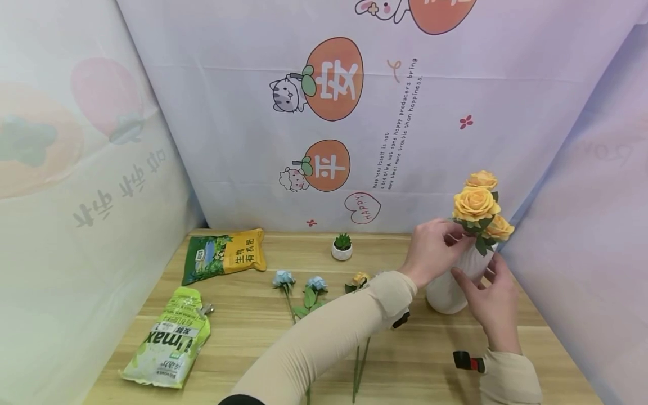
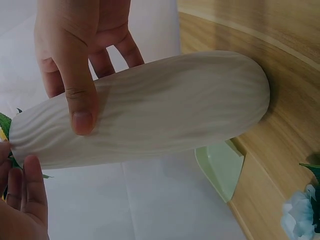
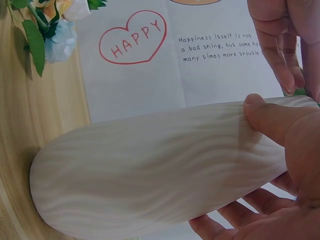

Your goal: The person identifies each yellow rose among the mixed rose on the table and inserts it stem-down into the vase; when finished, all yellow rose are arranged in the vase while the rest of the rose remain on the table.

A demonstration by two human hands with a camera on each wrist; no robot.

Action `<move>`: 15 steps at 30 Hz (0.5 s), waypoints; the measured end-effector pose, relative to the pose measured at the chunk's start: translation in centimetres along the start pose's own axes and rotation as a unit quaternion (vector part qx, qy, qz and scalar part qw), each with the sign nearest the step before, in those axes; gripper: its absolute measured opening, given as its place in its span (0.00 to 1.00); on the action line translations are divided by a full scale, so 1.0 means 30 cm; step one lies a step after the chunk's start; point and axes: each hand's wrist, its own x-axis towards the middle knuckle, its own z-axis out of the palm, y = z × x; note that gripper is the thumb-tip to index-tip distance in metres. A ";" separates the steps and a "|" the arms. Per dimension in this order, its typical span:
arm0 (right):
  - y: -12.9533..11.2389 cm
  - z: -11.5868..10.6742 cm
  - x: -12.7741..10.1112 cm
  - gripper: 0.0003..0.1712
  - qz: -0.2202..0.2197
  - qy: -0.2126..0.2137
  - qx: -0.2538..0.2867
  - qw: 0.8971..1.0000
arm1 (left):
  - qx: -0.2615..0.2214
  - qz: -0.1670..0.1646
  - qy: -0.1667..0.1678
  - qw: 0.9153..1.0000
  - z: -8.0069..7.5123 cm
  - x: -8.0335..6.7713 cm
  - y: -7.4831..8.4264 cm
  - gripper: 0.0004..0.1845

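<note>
Three yellow roses (image 1: 477,203) stood in one white ribbed vase (image 1: 453,284). Two blue flowers (image 1: 300,281) and one small yellow flower (image 1: 360,278) lay on wooden worktop (image 1: 253,337). Two bags (image 1: 194,298), one tiny potted plant (image 1: 342,246). Printed cloth backdrop (image 1: 228,140) behind and at sides. Vase at worktop's right rear, wavy-grooved, matte. Right hand (image 1: 492,299) gripped vase neck; left hand (image 1: 435,250) pinched rose stems at rim.

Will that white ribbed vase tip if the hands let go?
Probably fairly steady: the white vase stands on a rounded base wider than its neck. The yellow roses likely add slight top weight. Its ribbed surface probably aids grip; it looks breakable.
</note>
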 end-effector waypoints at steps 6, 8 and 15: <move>-0.003 -0.001 -0.003 0.53 0.000 -0.001 0.005 1.000 | -0.029 0.003 -0.004 1.000 -0.005 -0.015 0.001 0.08; -0.005 -0.002 -0.004 0.53 -0.001 -0.001 0.006 1.000 | -0.047 0.002 -0.007 0.999 -0.008 -0.024 0.001 0.08; -0.005 -0.002 -0.002 0.51 -0.002 0.003 0.005 1.000 | -0.091 -0.012 -0.011 0.996 -0.027 -0.065 -0.023 0.10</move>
